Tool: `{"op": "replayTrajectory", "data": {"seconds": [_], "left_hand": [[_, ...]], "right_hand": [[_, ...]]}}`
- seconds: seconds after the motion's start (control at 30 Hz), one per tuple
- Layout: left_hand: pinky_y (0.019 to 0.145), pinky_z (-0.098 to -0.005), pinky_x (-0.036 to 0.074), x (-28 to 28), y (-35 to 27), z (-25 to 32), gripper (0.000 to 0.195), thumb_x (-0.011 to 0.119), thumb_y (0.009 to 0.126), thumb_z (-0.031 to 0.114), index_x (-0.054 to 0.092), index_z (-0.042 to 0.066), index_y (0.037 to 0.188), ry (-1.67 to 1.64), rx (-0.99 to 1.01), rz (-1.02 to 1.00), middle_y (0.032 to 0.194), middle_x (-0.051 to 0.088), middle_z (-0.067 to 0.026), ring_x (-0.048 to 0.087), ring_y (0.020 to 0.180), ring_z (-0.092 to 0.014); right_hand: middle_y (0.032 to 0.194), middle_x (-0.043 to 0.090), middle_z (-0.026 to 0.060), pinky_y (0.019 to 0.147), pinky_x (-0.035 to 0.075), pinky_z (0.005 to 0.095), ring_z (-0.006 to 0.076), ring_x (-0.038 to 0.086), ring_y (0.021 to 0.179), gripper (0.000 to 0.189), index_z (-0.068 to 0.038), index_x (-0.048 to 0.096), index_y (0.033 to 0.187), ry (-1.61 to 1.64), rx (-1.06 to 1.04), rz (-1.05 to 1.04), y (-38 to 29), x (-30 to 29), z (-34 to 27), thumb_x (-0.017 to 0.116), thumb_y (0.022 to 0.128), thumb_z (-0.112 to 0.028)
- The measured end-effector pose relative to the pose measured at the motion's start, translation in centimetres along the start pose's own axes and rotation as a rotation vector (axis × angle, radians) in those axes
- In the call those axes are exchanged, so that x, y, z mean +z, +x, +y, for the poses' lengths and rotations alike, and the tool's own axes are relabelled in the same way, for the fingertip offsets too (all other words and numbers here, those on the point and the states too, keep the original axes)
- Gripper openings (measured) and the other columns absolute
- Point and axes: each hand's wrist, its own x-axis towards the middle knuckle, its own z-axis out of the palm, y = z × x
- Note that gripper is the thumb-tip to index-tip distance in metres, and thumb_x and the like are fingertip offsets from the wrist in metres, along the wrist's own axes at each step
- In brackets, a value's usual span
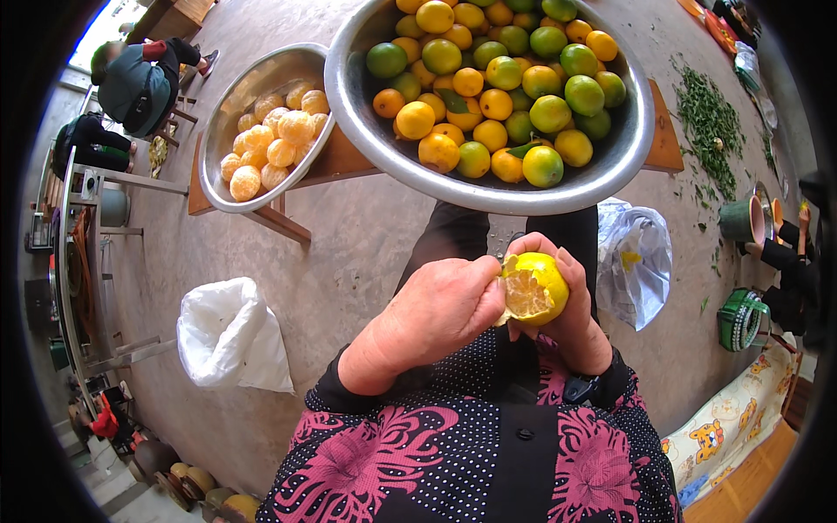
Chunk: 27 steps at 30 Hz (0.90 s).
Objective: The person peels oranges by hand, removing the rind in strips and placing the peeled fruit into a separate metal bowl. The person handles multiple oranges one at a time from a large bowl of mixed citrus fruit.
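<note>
A yellow-green mandarin (537, 287), part of its peel torn back and the segments showing, rests in my right hand (579, 304). The fingertips of my left hand (444, 304) pinch the loosened peel at its left side. Beyond my hands, a large metal basin (497, 199) holds many unpeeled green and orange mandarins (494, 104). To its left, a smaller metal basin (212, 140) holds peeled mandarins (281, 140). Both basins rest on a wooden bench (343, 153).
A white plastic bag (229, 337) stands on the floor at left; a pale plastic bag (634, 261) hangs by my right leg. Green leaves (709, 124) litter the floor at right, near a green bucket (739, 220) and green basket (742, 319). Other people sit at both sides.
</note>
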Motion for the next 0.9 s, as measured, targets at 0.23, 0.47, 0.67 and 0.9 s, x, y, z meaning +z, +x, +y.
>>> {"op": "replayTrajectory", "data": {"seconds": [0.23,0.47,0.67,0.9], "left_hand": [[0.067,-0.0447,0.048,-0.7,0.3,-0.6,0.021,0.055,0.095,0.019,0.054,0.001,0.085,-0.083,0.055,-0.056,0.076,0.058,-0.0186,0.059,0.075,-0.040],[0.062,-0.0442,0.048,-0.4,0.2,-0.8,0.013,0.057,0.089,0.009,0.053,0.001,0.079,-0.004,0.095,-0.042,0.070,0.056,-0.0180,0.059,0.067,-0.039],[0.061,-0.0447,0.048,0.0,0.2,-0.7,0.012,0.057,0.087,0.007,0.053,0.000,0.078,0.049,0.080,-0.021,0.067,0.056,-0.0183,0.059,0.066,-0.039],[0.060,-0.0441,0.048,0.2,0.4,-0.6,0.015,0.054,0.089,0.009,0.054,0.000,0.077,0.046,0.011,0.031,0.068,0.056,-0.0198,0.059,0.066,-0.040]], "right_hand": [[0.087,0.063,0.0104,0.038,0.049,0.0261,0.0157,0.062,0.054,0.060,-0.002,0.047,0.120,0.042,0.052,-0.027,0.1,-0.2,0.1,0.047,0.093,-0.056],[0.083,0.062,0.0096,0.036,0.046,0.0251,0.0141,0.057,0.048,0.057,-0.003,0.048,0.117,0.154,0.247,-0.041,0.0,0.0,-1.0,0.044,0.095,-0.055],[0.082,0.062,0.0095,0.036,0.046,0.0253,0.0142,0.055,0.045,0.055,-0.004,0.048,0.117,0.188,0.286,-0.042,0.1,-0.4,-0.7,0.042,0.095,-0.054],[0.094,0.063,0.0129,0.036,0.052,0.0311,0.0196,0.057,0.044,0.068,-0.006,0.040,0.124,0.438,0.303,0.017,0.2,-0.4,0.4,0.029,0.096,-0.068]]}}
